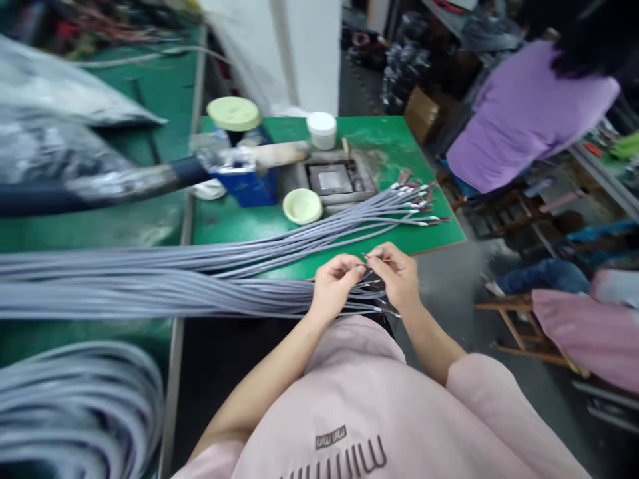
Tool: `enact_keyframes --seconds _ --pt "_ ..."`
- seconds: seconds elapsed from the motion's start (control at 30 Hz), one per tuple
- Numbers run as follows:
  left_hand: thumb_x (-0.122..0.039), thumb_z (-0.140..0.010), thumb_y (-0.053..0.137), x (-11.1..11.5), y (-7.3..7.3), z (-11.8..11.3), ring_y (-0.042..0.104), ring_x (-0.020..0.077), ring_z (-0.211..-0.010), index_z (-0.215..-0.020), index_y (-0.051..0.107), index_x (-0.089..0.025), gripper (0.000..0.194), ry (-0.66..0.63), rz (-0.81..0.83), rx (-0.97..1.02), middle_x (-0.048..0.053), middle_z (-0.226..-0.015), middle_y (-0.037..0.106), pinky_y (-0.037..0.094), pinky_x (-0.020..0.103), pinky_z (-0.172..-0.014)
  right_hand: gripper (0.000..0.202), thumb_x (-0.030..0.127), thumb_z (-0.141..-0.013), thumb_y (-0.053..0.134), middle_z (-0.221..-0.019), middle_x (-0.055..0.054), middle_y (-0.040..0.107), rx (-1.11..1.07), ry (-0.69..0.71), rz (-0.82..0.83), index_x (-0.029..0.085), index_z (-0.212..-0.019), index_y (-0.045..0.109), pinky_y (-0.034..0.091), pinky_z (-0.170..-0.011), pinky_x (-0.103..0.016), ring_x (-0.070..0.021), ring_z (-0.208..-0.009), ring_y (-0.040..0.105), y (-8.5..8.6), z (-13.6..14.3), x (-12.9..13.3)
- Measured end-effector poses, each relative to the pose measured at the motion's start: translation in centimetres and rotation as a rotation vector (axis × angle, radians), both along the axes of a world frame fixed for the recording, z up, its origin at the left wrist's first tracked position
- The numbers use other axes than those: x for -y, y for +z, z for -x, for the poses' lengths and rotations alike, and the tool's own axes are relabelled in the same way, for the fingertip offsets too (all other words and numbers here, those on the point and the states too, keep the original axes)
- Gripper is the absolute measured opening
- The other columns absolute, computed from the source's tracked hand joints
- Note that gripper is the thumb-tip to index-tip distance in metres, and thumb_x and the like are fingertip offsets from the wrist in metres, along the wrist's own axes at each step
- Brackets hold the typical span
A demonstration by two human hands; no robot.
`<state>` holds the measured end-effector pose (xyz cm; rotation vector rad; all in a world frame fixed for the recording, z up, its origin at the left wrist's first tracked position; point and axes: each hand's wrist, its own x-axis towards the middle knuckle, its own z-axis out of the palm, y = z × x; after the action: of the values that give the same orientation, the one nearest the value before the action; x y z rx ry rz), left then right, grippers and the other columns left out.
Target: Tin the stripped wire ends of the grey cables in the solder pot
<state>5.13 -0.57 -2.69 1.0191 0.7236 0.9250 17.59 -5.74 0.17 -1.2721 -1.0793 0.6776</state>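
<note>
Grey cables (259, 293) run in a thick bundle from the left toward my lap, their stripped ends fanning out near my hands. My left hand (333, 283) pinches the end of one cable close to its thin wires. Thumb and fingers of my right hand (398, 269) are closed on the thin red wires (368, 258) of that end, right beside the left fingertips. Behind them, a second bundle of grey cables (344, 219) lies on the green table (239, 229), with white-banded ends and bare reddish wires pointing right.
A soldering pot (339, 179) stands behind the cables, near a pale green dish (302, 206), a white tub (322, 130) and a blue box (247, 183). Coiled cable (80, 406) lies at lower left. A person in purple (529, 120) sits at right, near wooden stools (524, 326).
</note>
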Motion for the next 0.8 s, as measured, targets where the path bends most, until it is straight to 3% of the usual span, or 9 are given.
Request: enact_keyframes --seconds 0.13,0.3,0.53,0.8 --pt "-0.018 -0.067 0.067 -0.57 0.46 -0.57 0.049 0.0061 -0.052 -0.069 0.066 -0.016 0.003 -0.016 0.242 0.143 -0.004 -0.055 0.058 0.04 0.02 -0.058 0.006 0.023 -0.082 0.068 -0.08 0.0 0.06 0.046 0.048 -0.034 0.025 -0.083 0.074 0.046 -0.07 -0.028 -0.0137 -0.078 0.058 -0.18 -0.55 -0.48" --pt "-0.02 -0.064 0.069 -0.9 0.77 -0.63 0.048 0.0061 -0.049 -0.066 0.065 -0.015 0.007 -0.04 0.354 0.217 -0.004 -0.052 0.057 0.039 0.02 -0.055 0.012 0.021 -0.08 0.07 -0.083 -0.001 0.062 0.214 0.021 -0.025 0.028 -0.087 0.076 0.048 -0.067 -0.03 -0.0152 -0.079 0.06 0.05 -0.69 -0.64" --pt "-0.023 -0.063 0.073 -1.05 0.74 -0.44 0.048 0.0062 -0.051 -0.068 0.065 -0.015 0.012 0.009 0.33 0.243 -0.004 -0.054 0.057 0.04 0.021 -0.056 0.015 0.022 -0.081 0.068 -0.085 -0.003 0.066 0.487 -0.048 -0.074 0.029 -0.092 0.075 0.052 -0.065 -0.034 -0.0174 -0.077 0.062 0.17 -0.5 -0.78" --pt "-0.033 -0.068 0.077 -1.01 0.64 0.28 0.049 0.0064 -0.057 -0.071 0.064 -0.014 0.024 0.044 0.193 0.18 -0.003 -0.062 0.06 0.039 0.021 -0.058 0.026 0.015 -0.081 0.066 -0.088 -0.002 0.066 0.602 -0.006 -0.122 0.032 -0.098 0.074 0.053 -0.067 -0.032 -0.0162 -0.079 0.063 0.29 -0.53 -1.01"
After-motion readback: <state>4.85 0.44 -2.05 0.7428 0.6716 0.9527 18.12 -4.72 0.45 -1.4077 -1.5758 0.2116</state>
